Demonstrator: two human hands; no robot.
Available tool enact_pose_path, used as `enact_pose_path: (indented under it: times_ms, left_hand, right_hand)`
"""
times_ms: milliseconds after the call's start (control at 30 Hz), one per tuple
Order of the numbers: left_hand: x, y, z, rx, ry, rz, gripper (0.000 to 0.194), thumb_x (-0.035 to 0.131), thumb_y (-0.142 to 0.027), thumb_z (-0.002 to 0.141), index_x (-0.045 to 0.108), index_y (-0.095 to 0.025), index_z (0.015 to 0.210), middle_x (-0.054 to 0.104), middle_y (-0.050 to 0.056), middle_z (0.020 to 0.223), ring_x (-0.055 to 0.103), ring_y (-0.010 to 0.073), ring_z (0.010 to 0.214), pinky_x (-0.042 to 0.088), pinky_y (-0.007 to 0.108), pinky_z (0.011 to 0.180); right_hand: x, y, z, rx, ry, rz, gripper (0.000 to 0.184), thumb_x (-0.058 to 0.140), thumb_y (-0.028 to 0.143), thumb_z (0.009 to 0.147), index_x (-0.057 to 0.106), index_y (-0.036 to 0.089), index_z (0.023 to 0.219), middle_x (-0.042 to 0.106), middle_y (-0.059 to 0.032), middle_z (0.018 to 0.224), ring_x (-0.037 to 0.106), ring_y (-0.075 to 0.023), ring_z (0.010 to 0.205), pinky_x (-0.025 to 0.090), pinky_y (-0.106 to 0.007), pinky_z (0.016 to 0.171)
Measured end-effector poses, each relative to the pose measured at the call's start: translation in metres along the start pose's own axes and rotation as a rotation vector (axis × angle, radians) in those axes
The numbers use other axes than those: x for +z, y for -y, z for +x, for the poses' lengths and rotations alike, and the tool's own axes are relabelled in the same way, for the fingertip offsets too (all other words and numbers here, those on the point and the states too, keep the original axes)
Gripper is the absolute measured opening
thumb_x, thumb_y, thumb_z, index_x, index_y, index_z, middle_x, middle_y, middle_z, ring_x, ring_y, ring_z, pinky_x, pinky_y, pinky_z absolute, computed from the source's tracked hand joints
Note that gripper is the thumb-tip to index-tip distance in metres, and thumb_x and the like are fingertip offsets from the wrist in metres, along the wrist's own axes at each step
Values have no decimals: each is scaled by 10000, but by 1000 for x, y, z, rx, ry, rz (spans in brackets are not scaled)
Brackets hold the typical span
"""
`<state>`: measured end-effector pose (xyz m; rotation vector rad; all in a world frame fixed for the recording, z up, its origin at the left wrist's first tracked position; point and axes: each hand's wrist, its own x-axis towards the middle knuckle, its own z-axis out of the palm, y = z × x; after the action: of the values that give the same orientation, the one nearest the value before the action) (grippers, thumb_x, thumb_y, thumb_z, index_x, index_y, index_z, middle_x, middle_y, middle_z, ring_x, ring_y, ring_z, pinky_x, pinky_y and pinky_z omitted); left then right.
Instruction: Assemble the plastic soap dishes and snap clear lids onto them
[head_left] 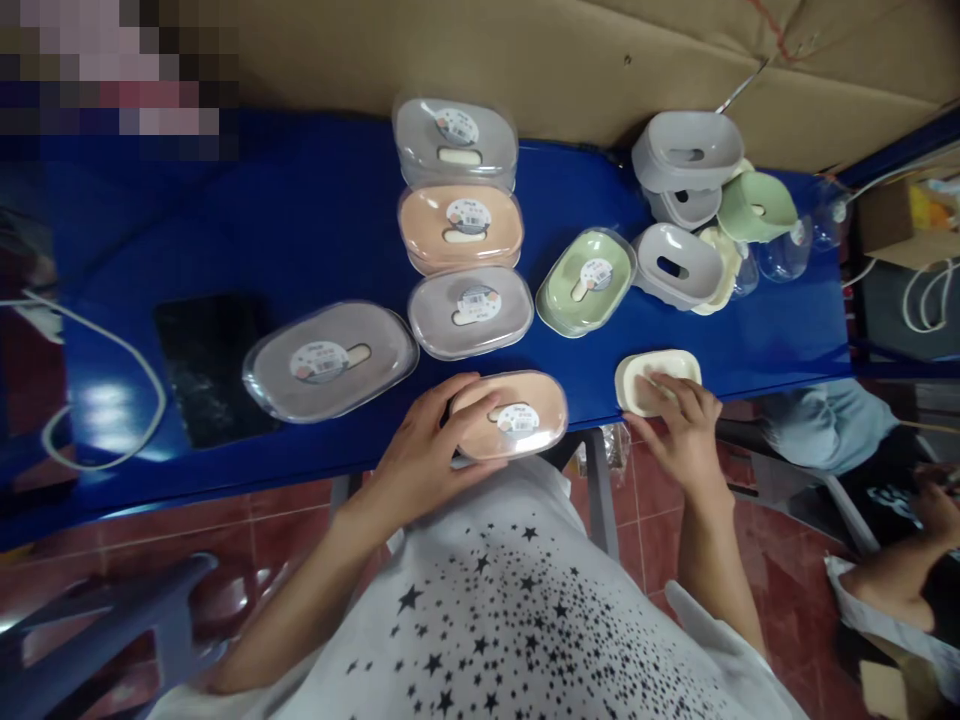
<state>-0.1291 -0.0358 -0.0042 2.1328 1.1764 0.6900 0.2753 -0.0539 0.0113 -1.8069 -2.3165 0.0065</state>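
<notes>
Left to right along the blue worktop [315, 220]. A white cable [154, 375] loops beside a dark slab [206, 375], probably a phone. Next, a lidded grey dish [300, 395] lies at a slant under a clear cover, its label upward. To its right, my left grip [439, 432] is closed about the left end of a lidded peach dish [551, 405] at the worktop's near edge: thumb along the near side, fingers along the far side and over the top, a hold that I judge suits steadying it without hiding the label. Beyond it, three more lidded dishes [420, 225], grey, peach and grey, form a column running away from me, a close order that probably saves room and leaves each label in sight. A lidded green dish [559, 290] lies turned at an angle beside the column.

Further right, my right grip [682, 432] is closed on a bare cream dish [636, 385], fingers inside, thumb at the near wall; a hollow dish offers its wall to a pinch. Behind it, bare grey dishes [686, 245] and a bare green dish [765, 210] cluster, some resting on others, apparently to save space. Clear covers [787, 258] lie beside them, and a seated person [937, 510] is at far right.
</notes>
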Motion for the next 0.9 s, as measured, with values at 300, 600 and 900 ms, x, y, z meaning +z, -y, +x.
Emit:
enact_pose_path:
  times_ms: [300, 600, 900]
  left_hand:
    - [9, -15, 14, 28, -75, 101, 823, 795, -392, 968, 341, -364, 1653, 495, 151, 1605, 524, 371, 1480, 478, 572, 1202]
    - [10, -11, 5, -53, -197, 221, 807, 818, -396, 941, 395, -298, 1621, 501, 195, 1582, 559, 390, 1443, 506, 545, 1140]
    - [37, -37, 47, -44, -247, 365, 727, 785, -513, 958, 485, -236, 1561, 585, 227, 1482, 617, 390, 1358, 526, 504, 1061]
  right_hand:
    - [17, 35, 40, -87, -103, 157, 551, 558, 477, 1089, 504, 350, 1622, 645, -105, 1502, 603, -346, 1348, 444, -531, 1116]
    - [18, -82, 83, 232, -190, -23, 548, 451, 343, 1071, 498, 185, 1594, 679, -179, 1440, 599, -353, 1357, 402, -564, 1149]
    - [20, -99, 83, 206, -246, 40, 316, 583, 446, 1061, 774, 217, 1166, 782, -136, 1174, 686, -337, 1180, 457, -568, 1095]
